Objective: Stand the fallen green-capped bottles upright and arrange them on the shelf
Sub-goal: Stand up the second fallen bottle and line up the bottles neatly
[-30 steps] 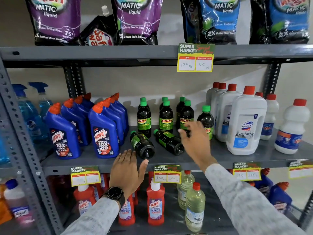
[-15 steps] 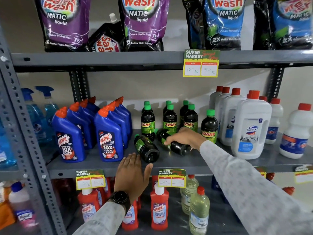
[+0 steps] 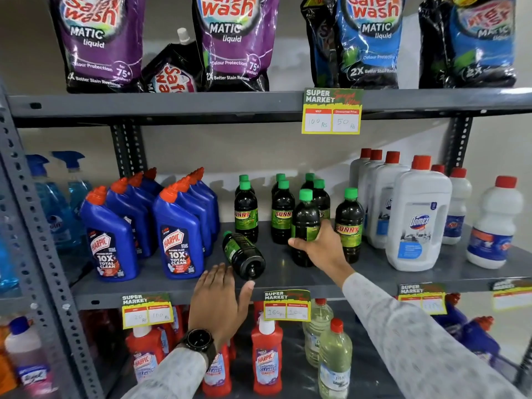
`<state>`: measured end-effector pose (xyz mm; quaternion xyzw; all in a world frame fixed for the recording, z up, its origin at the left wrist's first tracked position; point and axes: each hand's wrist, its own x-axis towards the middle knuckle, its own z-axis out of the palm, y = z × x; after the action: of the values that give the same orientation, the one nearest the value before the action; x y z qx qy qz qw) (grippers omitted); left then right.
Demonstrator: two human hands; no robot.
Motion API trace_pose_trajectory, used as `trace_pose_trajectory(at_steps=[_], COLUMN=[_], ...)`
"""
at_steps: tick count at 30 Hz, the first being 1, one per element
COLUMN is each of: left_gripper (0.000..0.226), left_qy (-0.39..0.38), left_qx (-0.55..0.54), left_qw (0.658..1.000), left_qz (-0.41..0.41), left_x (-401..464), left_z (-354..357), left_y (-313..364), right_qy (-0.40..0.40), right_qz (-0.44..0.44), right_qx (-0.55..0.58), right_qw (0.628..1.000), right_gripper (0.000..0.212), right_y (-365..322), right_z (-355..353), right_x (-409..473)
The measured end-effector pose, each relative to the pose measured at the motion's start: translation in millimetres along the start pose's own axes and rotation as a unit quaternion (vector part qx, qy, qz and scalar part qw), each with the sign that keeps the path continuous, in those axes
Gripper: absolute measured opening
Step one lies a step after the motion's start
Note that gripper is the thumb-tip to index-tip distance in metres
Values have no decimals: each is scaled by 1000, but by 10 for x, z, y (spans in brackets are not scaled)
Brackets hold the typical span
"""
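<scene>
Wrapped around a green-capped bottle (image 3: 305, 223), our right hand (image 3: 319, 249) grips its lower body, thumb toward us and fingers curled behind; the bottle stands upright, or nearly so, on the grey metal shelf (image 3: 288, 283), just in front of the standing green-capped bottles (image 3: 280, 214). Our left hand (image 3: 220, 303) hovers flat and open at the shelf's front edge, holding nothing, its fingertips just short of the fallen bottle (image 3: 244, 256), which lies on its side with its base toward us and cap pointing back. Blue Harpic bottles (image 3: 175, 240) crowd the shelf to the left, white red-capped bottles (image 3: 417, 217) to the right. Yellow price tags (image 3: 286, 305) hang along the shelf edges, against a pale wall.
</scene>
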<state>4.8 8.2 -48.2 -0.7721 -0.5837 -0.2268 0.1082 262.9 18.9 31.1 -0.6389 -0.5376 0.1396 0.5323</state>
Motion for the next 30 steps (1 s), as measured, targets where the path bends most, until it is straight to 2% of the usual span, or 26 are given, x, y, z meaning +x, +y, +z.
trace_pose_trajectory(at_steps=[7,11,16,20,27,30], left_gripper=[83,81,83,85,84,82], left_qy=[2,1,3,2,1,0], left_qx=[4,8,12,13,15,14], left_qw=[1000,1000,1000,1000,1000,1000], left_qz=[0,1,6,9,7,5], left_x=[-1,-4,10,11,20,22], left_z=[6,6,-4,12,29,35], left_y=[-6,-1,-11,-18,-23,-23], right_qy=[-6,-55,-55,-41,-70,-57], right_qz=[7,18,3,-19,13,10], right_qx=[53,131,98,73,99,95], right_qw=[999,990,994,996,993,994], right_gripper=[82,71,52,57,64,67], right_y=[172,289,252,202,332,321], right_z=[61,42,31,36,58,65], right_x=[-42,19,-27,-54,31,18])
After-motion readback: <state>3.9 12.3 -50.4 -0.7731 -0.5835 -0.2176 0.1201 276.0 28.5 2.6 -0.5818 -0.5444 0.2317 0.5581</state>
